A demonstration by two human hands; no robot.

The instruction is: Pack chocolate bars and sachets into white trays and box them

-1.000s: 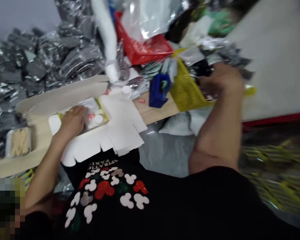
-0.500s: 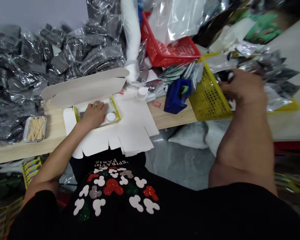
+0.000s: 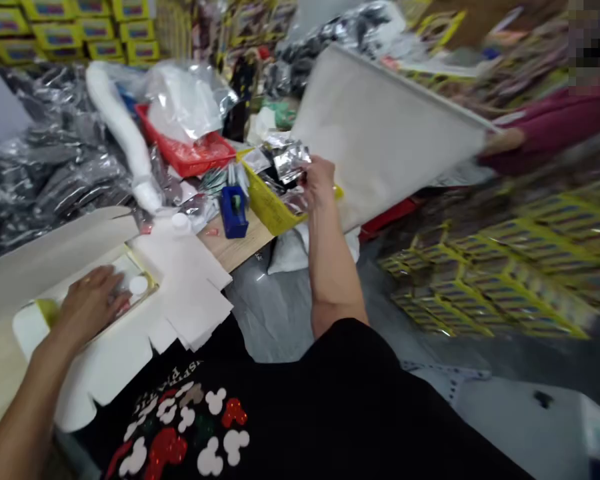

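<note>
Silver packet (image 3: 289,161) in right hand (image 3: 321,177), grip pinched; left hand (image 3: 89,301) half-open over box (image 3: 143,264), shirt lettering (image 3: 174,377) blurred

Box (image 3: 143,265): yellow-edged, open-topped, laid flat on white card (image 3: 195,277); a round white cap (image 3: 139,285) is seen inside.
Packet (image 3: 289,162): silver, shiny, creased, held over the yellow basket (image 3: 269,205).

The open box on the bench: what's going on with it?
Someone is working bare-handed. Their left hand is over the open box, near a white round cap inside. Their right hand holds a silver packet at the yellow basket.
</note>
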